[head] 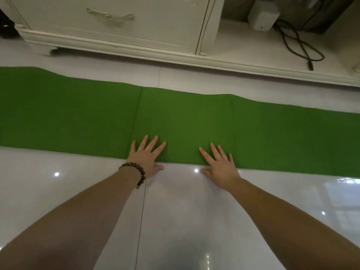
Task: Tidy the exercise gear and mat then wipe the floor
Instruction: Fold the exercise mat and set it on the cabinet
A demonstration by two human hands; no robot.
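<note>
The glossy floor (pixel 185 211) carried a green mat (pixel 185 121) stretched from 9 to 3 o'clock. Left hand (pixel 145 156) and right hand (pixel 220 164) pressed its near edge at centre, fingers (pixel 155 142) straight and released, thumbs on the floor.

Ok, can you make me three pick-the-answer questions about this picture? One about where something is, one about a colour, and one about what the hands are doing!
1. Where does the green mat lie?
A. on the floor in front of the white cabinet
B. on top of the cabinet
C. rolled up in a corner

2. What colour is the bead bracelet?
A. green
B. dark brown
C. white

3. What are the left hand and right hand doing?
A. gripping a cloth
B. hanging in the air
C. resting flat on the mat's near edge

Answers: 1 A, the mat is spread on the tiles below the cabinet. 2 B, the beads are dark brown. 3 C, the fingers are straight on the mat.
</note>
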